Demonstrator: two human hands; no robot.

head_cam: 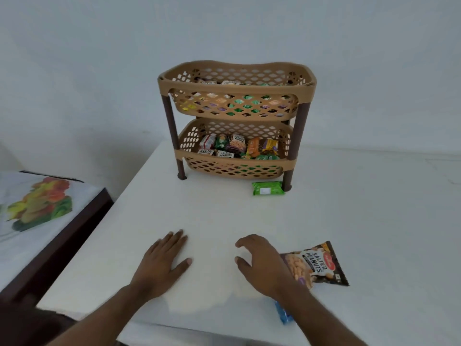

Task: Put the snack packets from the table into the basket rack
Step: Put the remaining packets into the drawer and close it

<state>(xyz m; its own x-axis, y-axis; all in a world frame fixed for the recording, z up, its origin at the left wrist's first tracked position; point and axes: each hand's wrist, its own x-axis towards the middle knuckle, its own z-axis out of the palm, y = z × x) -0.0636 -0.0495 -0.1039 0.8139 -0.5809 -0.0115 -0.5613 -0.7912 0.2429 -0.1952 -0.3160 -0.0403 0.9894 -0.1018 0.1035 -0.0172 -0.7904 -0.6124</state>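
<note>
Blue packet (283, 314) under right forearm, "SALTED PEANUTS" packet (318, 265) beside right hand (262, 264)

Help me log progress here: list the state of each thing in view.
Tan plastic two-tier basket rack: upright, both tiers hold packets.
Green snack packet: flat on table beside the rack's leg.
Salted peanuts packet: flat on table.
Blue packet: mostly hidden under right forearm.
Left hand: open, empty.
Right hand: open, empty.

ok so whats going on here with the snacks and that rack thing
A person is moving snack packets into a two-tier basket rack, and both tiers already hold many. The left hand rests flat and empty on the white table. The right hand is open beside a salted peanuts packet. A green packet and a blue packet remain on the table.
</note>
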